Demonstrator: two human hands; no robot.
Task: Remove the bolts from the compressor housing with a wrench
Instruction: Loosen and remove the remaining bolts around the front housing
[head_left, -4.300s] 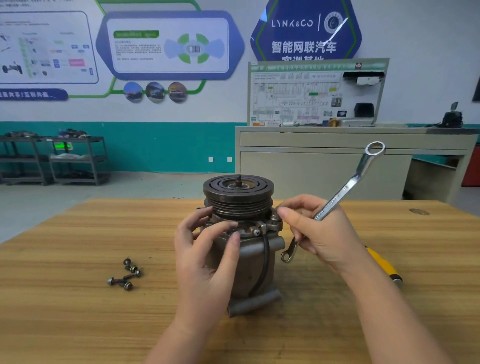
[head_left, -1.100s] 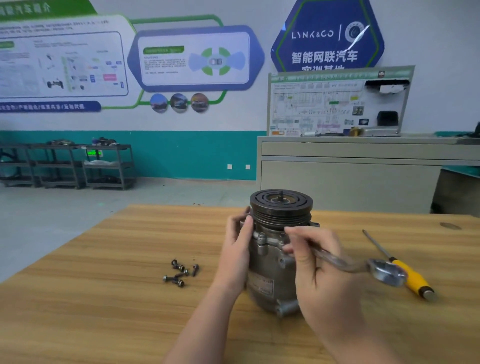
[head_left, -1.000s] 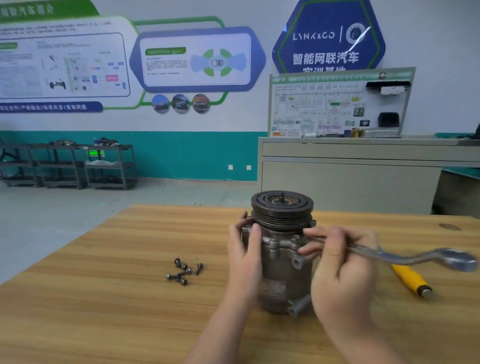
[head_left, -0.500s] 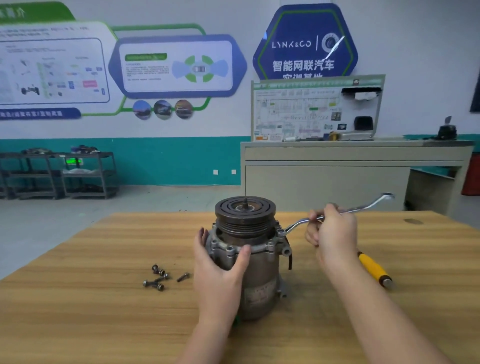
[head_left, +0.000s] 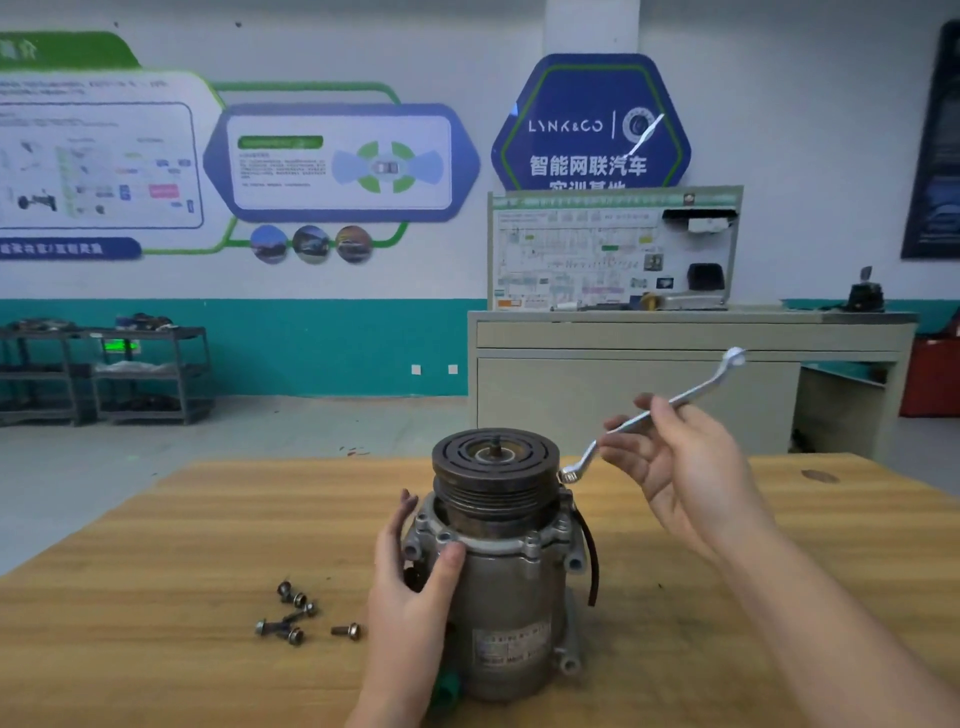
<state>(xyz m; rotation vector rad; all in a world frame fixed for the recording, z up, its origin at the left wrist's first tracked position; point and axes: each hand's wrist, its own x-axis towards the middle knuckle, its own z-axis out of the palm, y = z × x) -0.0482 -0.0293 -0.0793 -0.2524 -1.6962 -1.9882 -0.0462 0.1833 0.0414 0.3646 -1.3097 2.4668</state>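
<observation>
On wooden table (head_left: 156, 530): compressor (head_left: 506, 587), loose bolts (head_left: 296, 616).

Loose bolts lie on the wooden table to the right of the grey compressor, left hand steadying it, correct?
Not quite: in the head view the loose bolts lie left of the grey compressor on the wooden table. The left hand does steady it.

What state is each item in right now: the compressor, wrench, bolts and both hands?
Grey metal compressor housing: upright on the wooden table, dark pulley on top.
Silver offset ring wrench: lifted, tilted, lower ring beside the pulley rim.
Loose dark bolts: removed, lying on the table left of the housing.
Left hand: grips the housing's side.
Right hand: holds the wrench shaft loosely with fingers and thumb.
</observation>
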